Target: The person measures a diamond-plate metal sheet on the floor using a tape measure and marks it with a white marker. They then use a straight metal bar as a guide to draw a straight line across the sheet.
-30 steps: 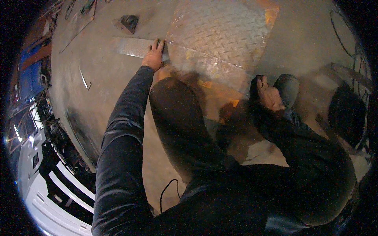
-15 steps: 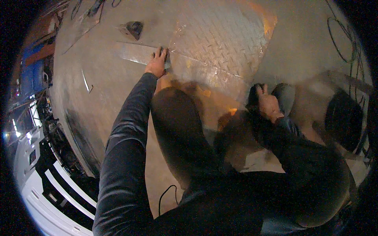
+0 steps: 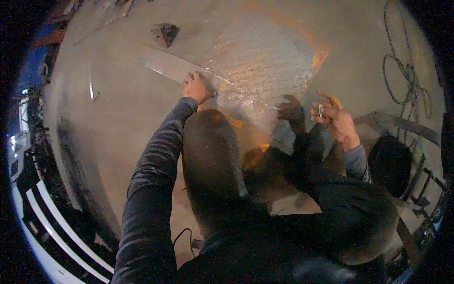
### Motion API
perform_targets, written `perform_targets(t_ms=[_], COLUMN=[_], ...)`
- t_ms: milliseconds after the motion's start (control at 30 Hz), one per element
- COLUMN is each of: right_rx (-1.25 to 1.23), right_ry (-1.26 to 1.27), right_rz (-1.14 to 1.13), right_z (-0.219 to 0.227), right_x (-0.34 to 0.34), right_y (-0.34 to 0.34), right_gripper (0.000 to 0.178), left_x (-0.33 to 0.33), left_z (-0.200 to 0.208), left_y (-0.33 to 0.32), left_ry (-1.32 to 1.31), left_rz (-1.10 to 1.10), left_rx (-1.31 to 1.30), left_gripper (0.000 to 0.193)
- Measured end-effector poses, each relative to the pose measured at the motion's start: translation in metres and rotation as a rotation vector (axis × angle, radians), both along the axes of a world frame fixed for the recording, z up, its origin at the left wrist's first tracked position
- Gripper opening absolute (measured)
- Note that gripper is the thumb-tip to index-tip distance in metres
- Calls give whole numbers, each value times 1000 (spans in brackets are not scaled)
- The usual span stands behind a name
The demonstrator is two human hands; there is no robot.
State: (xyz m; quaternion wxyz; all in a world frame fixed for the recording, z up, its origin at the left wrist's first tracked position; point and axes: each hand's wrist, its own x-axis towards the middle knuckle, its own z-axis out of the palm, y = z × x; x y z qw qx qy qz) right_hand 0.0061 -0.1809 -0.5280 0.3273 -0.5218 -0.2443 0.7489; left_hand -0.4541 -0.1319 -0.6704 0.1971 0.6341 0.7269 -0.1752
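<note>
A: Left hand (image 3: 196,88): pressed flat, fingers spread, on a long metal strip (image 3: 208,90). Strip lying diagonally across the concrete floor (image 3: 118,123), one end near a small dark block (image 3: 164,33), the other end lost under shadow near the right knee.

B: Surface of strip?

A: Dull grey, smooth, straight-edged. Overlapping the near edge of a tread plate (image 3: 265,61), raised diamond pattern, orange rust along its far and right edges.

B: Right hand (image 3: 333,116)?

A: Raised off the floor, just right of the plate's corner. Fingers curled around a small light object (image 3: 321,110), too small to identify. Dark shadow of the hand thrown on the plate beside it.

B: Obscured?

A: Lower plate edge covered by a dark-trousered knee. Coiled wire (image 3: 402,71) on floor at far right, well apart. Thin bent scrap (image 3: 92,90) at left, apart from strip. Picture rim dark and bent; white bars at lower left unclear.
</note>
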Motion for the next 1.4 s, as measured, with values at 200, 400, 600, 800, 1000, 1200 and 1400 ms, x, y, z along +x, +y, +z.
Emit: perform_targets(t_ms=[200, 400, 600, 800, 1000, 1200, 1400], right_rx=[120, 235, 546, 867, 1013, 1018, 1111], right_ry=[-34, -371, -742, -724, -776, -863, -836], right_rz=[269, 694, 950, 813, 781, 820, 990], right_z=[89, 120, 73, -107, -161, -163, -162], right_x=[-35, -114, -198, -282, -343, -355, -363], right_y=[75, 137, 203, 211, 171, 171, 163], right_gripper=[44, 24, 15, 13, 27, 30, 29], left_x=[24, 14, 27, 33, 28, 31, 23], left_z=[-3, -14, -17, 2, 14, 10, -4], left_y=[-7, -15, -8, -8, -18, -12, -15], left_ry=[-6, 22, -64, -48, -73, -67, -131], left_rz=[135, 225, 383, 405, 396, 382, 412], left_rx=[-26, -1, 53, -4, 114, 101, 74], left_gripper=[118, 105, 106, 109, 73, 68, 105])
